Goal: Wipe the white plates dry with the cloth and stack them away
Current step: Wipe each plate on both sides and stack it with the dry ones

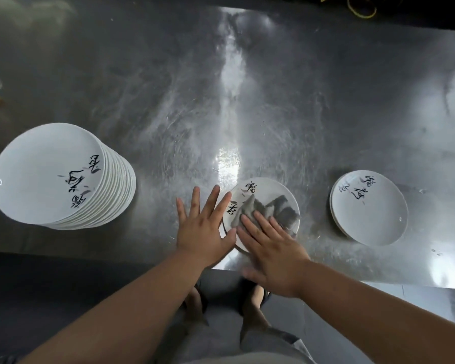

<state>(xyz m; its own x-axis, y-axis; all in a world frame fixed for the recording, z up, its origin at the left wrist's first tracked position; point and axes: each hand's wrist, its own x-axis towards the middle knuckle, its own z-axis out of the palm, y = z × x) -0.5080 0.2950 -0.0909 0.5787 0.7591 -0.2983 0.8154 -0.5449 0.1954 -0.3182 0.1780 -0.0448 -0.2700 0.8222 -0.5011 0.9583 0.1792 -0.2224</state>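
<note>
White plates in a tall stack (50,174) stand at the left of a steel table (273,88). A short stack (371,211) lies at the right, well apart. Between them, near the front edge, a single plate (268,190) lies flat. The left hand (202,227), fingers straight and spread, touches its left rim. The right hand (273,253) presses straight fingers onto the crumpled grey cloth (263,208) lying on that plate.
</note>
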